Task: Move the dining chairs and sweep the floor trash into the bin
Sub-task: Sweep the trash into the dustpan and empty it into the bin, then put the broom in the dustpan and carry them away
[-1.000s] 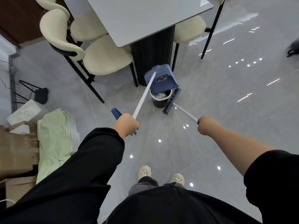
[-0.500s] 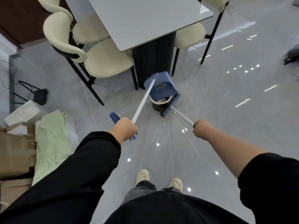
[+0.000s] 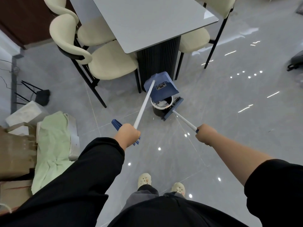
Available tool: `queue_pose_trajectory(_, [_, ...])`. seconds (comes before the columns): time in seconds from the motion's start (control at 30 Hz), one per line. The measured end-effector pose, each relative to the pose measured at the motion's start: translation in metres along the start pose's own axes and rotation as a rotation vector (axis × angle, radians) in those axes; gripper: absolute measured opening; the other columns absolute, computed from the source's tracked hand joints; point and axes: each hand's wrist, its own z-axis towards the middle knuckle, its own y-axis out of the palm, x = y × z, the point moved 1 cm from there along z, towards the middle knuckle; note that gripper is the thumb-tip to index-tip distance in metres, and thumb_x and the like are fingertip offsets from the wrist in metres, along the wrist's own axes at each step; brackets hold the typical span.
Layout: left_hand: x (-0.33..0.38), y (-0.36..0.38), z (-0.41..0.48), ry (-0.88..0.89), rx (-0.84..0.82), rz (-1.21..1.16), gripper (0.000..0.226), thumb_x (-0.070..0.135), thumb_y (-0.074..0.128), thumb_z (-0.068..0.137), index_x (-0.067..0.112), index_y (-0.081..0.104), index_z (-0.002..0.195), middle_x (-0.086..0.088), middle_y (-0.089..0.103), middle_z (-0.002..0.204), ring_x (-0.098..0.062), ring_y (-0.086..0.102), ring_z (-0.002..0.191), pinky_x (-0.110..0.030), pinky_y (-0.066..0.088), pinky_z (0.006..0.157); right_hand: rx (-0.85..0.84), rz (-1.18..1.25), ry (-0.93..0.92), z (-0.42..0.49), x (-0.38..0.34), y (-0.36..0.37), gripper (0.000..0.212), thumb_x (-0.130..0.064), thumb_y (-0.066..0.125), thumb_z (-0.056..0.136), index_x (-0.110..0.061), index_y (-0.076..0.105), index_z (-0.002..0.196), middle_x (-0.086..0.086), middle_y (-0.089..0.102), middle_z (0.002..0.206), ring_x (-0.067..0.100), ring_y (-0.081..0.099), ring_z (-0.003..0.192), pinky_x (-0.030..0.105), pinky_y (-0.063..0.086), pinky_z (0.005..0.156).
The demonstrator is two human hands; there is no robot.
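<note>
Fig. — dustpan (image 3: 161, 87) tipped over our bin (image 3: 157, 113) at 12 o'clock, broom (image 3: 173, 109) since drawn to its 4 o'clock rim, trash (image 3: 161, 104) inside — we judge dumping near done; L hand (image 3: 127, 134), R hand (image 3: 205, 135) clench poles (image 3: 144, 102).

We see open floor (image 3: 229, 120) right of the bin (image 3: 157, 112) and toward us. Behind it the desk base (image 3: 158, 63) and chairs (image 3: 111, 63) stand close; boxes (image 3: 14, 149) fill the left edge.
</note>
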Motion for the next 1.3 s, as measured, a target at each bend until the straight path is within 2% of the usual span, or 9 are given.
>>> queue_pose_trajectory(0.13, [-0.004, -0.001, -0.004, -0.028, 0.057, -0.015, 0.029, 0.020, 0.051, 0.096, 0.012, 0.047, 0.124, -0.002, 0.062, 0.121, -0.025, 0.064, 0.104, -0.031, 0.043, 0.072, -0.002, -0.008, 0.001, -0.005, -0.002, 0.000, 0.028, -0.012, 0.047, 0.094, -0.004, 0.054, 0.120, 0.005, 0.045, 0.072, 0.017, 0.044, 0.053, 0.026, 0.036, 0.044])
queue_pose_trajectory(0.23, [-0.007, -0.002, -0.011, -0.056, 0.098, -0.170, 0.031, 0.023, 0.049, 0.097, 0.016, 0.047, 0.126, 0.006, 0.059, 0.127, -0.022, 0.063, 0.106, -0.031, 0.046, 0.078, -0.014, -0.004, 0.002, -0.008, -0.006, 0.002, 0.027, -0.012, 0.048, 0.094, -0.004, 0.054, 0.120, 0.005, 0.046, 0.072, 0.018, 0.044, 0.052, 0.027, 0.036, 0.044])
queue_pose_trajectory(0.5, [-0.024, -0.034, -0.027, -0.275, 0.288, -0.476, 0.025, 0.016, 0.045, 0.089, 0.017, 0.049, 0.114, -0.006, 0.064, 0.108, -0.030, 0.064, 0.094, -0.034, 0.045, 0.072, -0.046, -0.017, -0.010, -0.020, -0.024, 0.002, 0.017, -0.009, 0.048, 0.094, -0.002, 0.052, 0.108, 0.009, 0.047, 0.070, 0.020, 0.046, 0.050, 0.025, 0.036, 0.044])
queue_pose_trajectory(0.77, [-0.060, -0.042, -0.044, -0.480, 0.345, -0.817, 0.025, 0.008, 0.044, 0.081, 0.014, 0.053, 0.103, -0.010, 0.063, 0.102, -0.032, 0.058, 0.088, -0.032, 0.039, 0.065, -0.058, -0.043, -0.014, -0.017, -0.036, -0.004, 0.010, -0.008, 0.048, 0.093, -0.002, 0.048, 0.101, 0.010, 0.045, 0.067, 0.021, 0.043, 0.050, 0.026, 0.035, 0.045])
queue_pose_trajectory(0.93, [-0.070, -0.027, -0.049, -0.568, 0.313, -0.956, 0.018, 0.008, 0.045, 0.082, 0.015, 0.052, 0.097, -0.009, 0.061, 0.101, -0.029, 0.052, 0.081, -0.032, 0.041, 0.065, -0.052, -0.059, -0.034, -0.013, -0.043, -0.009, 0.008, -0.007, 0.046, 0.094, -0.002, 0.044, 0.100, 0.011, 0.044, 0.067, 0.022, 0.043, 0.049, 0.026, 0.035, 0.045])
queue_pose_trajectory(1.07, [-0.077, -0.009, -0.048, -0.600, 0.279, -1.053, 0.026, 0.009, 0.044, 0.082, 0.015, 0.055, 0.105, -0.008, 0.060, 0.102, -0.029, 0.055, 0.086, -0.032, 0.042, 0.064, -0.070, -0.037, -0.034, -0.012, -0.051, -0.010, 0.010, -0.007, 0.045, 0.095, 0.000, 0.043, 0.101, 0.012, 0.044, 0.064, 0.021, 0.042, 0.047, 0.026, 0.034, 0.043])
queue_pose_trajectory(1.13, [-0.081, -0.001, -0.046, -0.606, 0.291, -1.138, 0.012, 0.009, 0.044, 0.085, 0.012, 0.054, 0.091, -0.009, 0.059, 0.094, -0.029, 0.053, 0.082, -0.030, 0.041, 0.063, -0.104, -0.040, -0.015, -0.012, -0.056, -0.014, 0.010, -0.008, 0.043, 0.096, 0.000, 0.041, 0.102, 0.012, 0.044, 0.062, 0.020, 0.040, 0.046, 0.026, 0.033, 0.043])
queue_pose_trajectory(1.2, [-0.085, 0.005, -0.043, -0.619, 0.276, -1.245, 0.011, 0.007, 0.043, 0.087, 0.009, 0.051, 0.079, -0.011, 0.055, 0.080, -0.030, 0.052, 0.074, -0.029, 0.041, 0.056, -0.177, 0.037, 0.040, -0.013, -0.059, -0.021, 0.012, -0.013, 0.043, 0.099, -0.001, 0.041, 0.097, 0.009, 0.041, 0.062, 0.018, 0.036, 0.046, 0.023, 0.029, 0.041])
queue_pose_trajectory(1.3, [-0.092, 0.014, -0.036, -0.658, 0.186, -1.393, 0.014, 0.003, 0.042, 0.086, 0.004, 0.055, 0.089, -0.017, 0.052, 0.070, -0.030, 0.051, 0.059, -0.027, 0.040, 0.048, -0.287, 0.336, 0.197, -0.009, -0.064, -0.035, 0.027, -0.019, 0.043, 0.100, -0.008, 0.039, 0.076, 0.002, 0.037, 0.043, 0.013, 0.031, 0.028, 0.009, 0.024, 0.034])
